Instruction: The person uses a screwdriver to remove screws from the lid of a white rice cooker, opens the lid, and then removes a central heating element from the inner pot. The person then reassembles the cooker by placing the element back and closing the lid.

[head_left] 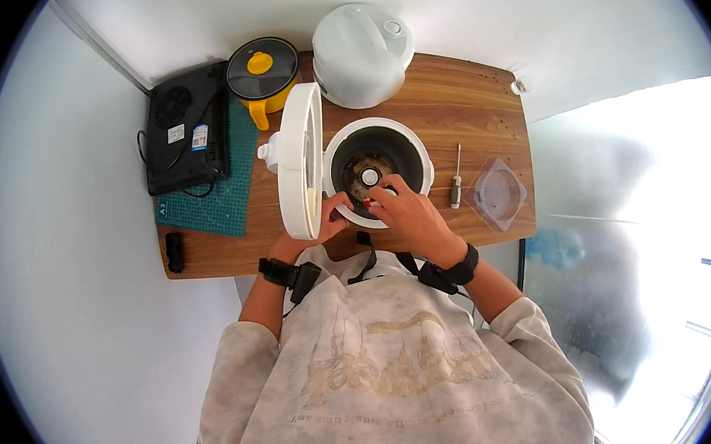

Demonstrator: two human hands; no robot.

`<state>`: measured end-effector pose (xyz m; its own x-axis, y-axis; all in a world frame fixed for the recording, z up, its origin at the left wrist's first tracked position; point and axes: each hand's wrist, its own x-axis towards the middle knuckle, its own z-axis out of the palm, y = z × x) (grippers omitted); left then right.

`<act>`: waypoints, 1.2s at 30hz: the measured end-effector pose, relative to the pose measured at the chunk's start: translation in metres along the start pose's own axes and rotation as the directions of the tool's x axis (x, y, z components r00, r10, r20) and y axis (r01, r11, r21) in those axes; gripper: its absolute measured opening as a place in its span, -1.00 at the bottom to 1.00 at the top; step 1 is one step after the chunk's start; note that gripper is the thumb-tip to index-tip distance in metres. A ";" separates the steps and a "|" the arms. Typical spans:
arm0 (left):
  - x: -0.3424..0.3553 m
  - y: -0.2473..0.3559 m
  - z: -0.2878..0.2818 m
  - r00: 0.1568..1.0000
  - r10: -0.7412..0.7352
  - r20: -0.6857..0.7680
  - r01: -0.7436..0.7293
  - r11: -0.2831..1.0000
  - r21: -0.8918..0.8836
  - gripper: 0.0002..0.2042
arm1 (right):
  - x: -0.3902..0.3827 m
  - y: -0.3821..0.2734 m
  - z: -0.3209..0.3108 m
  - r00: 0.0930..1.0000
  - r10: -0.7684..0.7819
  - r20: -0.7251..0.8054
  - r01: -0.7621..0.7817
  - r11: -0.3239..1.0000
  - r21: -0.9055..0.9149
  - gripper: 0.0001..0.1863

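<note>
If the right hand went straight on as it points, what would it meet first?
The right hand would probably meet the round centre piece inside the open cooker, though depth is unclear.

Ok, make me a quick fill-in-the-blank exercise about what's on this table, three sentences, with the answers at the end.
1. The right hand reaches into the rice cooker, whose open lid stands at its ____ side.
2. The tool lying between the rice cooker and the clear plastic piece is a ____.
3. The pot with the glass lid has a bright ____ handle.

Missing words: left; screwdriver; yellow.
</note>
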<state>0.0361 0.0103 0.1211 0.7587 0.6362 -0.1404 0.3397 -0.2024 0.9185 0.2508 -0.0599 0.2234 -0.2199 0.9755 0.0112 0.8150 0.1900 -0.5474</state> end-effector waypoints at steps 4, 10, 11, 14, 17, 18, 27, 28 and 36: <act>0.000 0.000 0.000 0.997 0.064 -0.032 -0.062 0.996 0.058 -0.75 | -0.002 -0.006 -0.007 1.000 -0.018 0.007 0.018 1.000 0.005 -0.66; 0.000 0.003 0.000 0.999 0.034 -0.020 -0.033 0.998 0.053 -0.75 | 0.001 0.002 -0.008 0.998 0.044 0.035 -0.038 0.987 -0.155 -0.68; 0.000 0.003 0.000 1.000 0.022 -0.015 -0.021 0.999 0.035 -0.76 | 0.003 0.003 -0.009 0.997 0.061 0.044 -0.051 0.977 -0.206 -0.68; 0.000 0.002 0.000 1.000 -0.006 -0.003 0.006 1.000 0.018 -0.76 | 0.011 -0.004 -0.013 0.986 0.157 0.048 -0.125 0.905 -0.406 -0.55; 0.000 -0.001 0.000 0.999 0.046 -0.009 -0.045 0.997 0.057 -0.77 | 0.011 0.007 -0.005 0.996 0.088 -0.031 -0.093 0.910 -0.404 -0.42; 0.001 -0.002 0.001 0.997 0.075 -0.013 -0.074 0.994 0.076 -0.77 | 0.011 0.008 -0.003 0.996 0.087 -0.032 -0.092 0.906 -0.414 -0.41; 0.002 0.060 -0.003 0.935 -0.235 0.265 0.281 0.948 -0.152 -0.79 | 0.019 0.003 -0.002 0.979 0.191 -0.076 -0.205 0.898 -0.389 -0.37; 0.002 0.053 0.004 0.980 -0.128 0.152 0.148 0.981 -0.126 -0.79 | 0.018 0.004 -0.001 0.977 0.197 -0.080 -0.212 0.898 -0.386 -0.37; 0.016 0.035 0.036 0.923 0.223 -0.313 -0.222 0.974 0.038 -0.68 | 0.020 0.001 -0.002 0.975 0.209 -0.078 -0.223 0.910 -0.349 -0.34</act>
<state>0.0802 -0.0130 0.1382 0.6020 0.7754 0.1909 0.1837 -0.3671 0.9119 0.2487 -0.0398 0.2246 -0.0022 0.9993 -0.0384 0.9780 -0.0058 -0.2083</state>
